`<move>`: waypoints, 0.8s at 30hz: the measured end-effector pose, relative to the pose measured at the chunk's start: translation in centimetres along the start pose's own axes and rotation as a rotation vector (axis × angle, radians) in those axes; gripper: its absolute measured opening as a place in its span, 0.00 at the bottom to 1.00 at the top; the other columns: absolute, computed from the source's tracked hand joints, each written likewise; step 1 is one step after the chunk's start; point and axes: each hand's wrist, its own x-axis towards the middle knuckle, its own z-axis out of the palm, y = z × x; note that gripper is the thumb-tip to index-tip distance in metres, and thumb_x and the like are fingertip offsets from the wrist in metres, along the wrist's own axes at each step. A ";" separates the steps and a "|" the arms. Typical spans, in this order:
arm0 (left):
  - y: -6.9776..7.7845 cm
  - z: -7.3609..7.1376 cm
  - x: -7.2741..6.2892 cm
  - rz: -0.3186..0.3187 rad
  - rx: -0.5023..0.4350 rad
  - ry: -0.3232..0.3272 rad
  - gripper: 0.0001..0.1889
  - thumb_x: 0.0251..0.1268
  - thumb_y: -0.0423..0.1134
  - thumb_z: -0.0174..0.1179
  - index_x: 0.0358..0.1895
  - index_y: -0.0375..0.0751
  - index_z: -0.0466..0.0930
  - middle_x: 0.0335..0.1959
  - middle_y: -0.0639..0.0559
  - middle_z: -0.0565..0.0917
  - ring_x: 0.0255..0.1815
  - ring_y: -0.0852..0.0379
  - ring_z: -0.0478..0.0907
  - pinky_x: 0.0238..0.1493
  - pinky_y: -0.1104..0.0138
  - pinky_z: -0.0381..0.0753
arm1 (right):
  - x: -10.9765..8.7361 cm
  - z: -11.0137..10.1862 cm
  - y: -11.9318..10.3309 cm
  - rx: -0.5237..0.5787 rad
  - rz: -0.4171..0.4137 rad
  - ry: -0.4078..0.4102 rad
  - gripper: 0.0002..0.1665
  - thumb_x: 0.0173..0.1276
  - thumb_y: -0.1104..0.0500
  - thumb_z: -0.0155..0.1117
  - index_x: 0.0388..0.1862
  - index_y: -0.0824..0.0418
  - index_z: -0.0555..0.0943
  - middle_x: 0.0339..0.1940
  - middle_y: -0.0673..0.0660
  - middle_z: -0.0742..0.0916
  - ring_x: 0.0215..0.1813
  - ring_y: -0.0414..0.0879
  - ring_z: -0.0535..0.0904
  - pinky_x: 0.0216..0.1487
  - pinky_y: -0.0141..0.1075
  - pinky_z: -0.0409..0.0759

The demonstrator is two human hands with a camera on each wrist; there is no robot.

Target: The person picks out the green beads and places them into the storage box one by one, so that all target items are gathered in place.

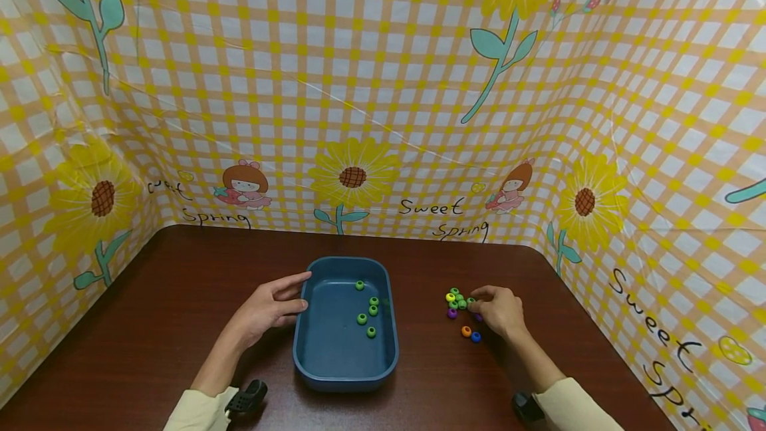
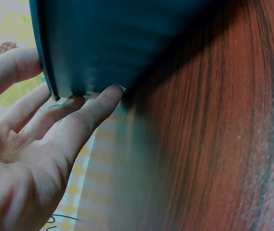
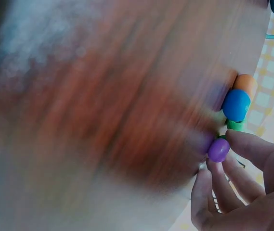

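Observation:
A blue rectangular bin stands on the dark wooden table, with several green beads on its floor. My left hand rests against the bin's left side, fingers fairly straight, fingertips at the rim and outer wall. To the right of the bin lies a small cluster of round beads: green, a yellow bead and a purple bead. At the cluster's right edge my right hand pinches a green bead between thumb and finger. Another purple bead shows just by these fingertips.
An orange bead and a blue bead lie side by side in front of the cluster. Checked cloth printed with sunflowers rises behind the table and along both sides.

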 end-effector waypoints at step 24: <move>0.1 0.1 0.0 -0.012 0.006 0.012 0.33 0.73 0.30 0.59 0.78 0.38 0.61 0.78 0.31 0.62 0.69 0.33 0.74 0.57 0.53 0.85 | -0.1 -0.4 -0.2 0.020 -0.006 0.034 0.12 0.65 0.59 0.69 0.44 0.64 0.88 0.40 0.63 0.90 0.55 0.68 0.78 0.56 0.63 0.71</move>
